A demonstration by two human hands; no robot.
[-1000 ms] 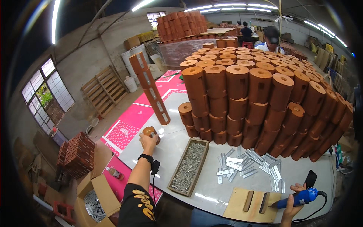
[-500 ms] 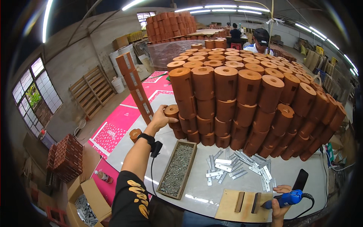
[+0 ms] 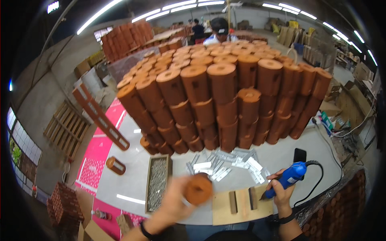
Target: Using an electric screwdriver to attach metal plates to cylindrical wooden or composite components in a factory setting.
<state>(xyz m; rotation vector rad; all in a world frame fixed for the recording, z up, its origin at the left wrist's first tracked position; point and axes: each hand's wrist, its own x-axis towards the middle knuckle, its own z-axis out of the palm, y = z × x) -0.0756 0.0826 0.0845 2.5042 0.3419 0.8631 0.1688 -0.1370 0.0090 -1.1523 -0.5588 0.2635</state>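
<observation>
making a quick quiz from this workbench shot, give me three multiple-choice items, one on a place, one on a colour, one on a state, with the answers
1. Where does the tray of nails lie?
A. on top of the stack
B. on the table, left of the metal plates
C. on the floor

2. What colour is the power tool in the right hand?
A. blue
B. yellow
C. green

3. What is the left hand doing?
A. resting flat and empty
B. holding a round brown block
C. gripping a nail

Answers:
1 B: the tray sits on the grey tabletop beside the scattered plates.
2 A: its body is bright blue with a black cord.
3 B: the fingers wrap the block above the wooden jig.
</observation>
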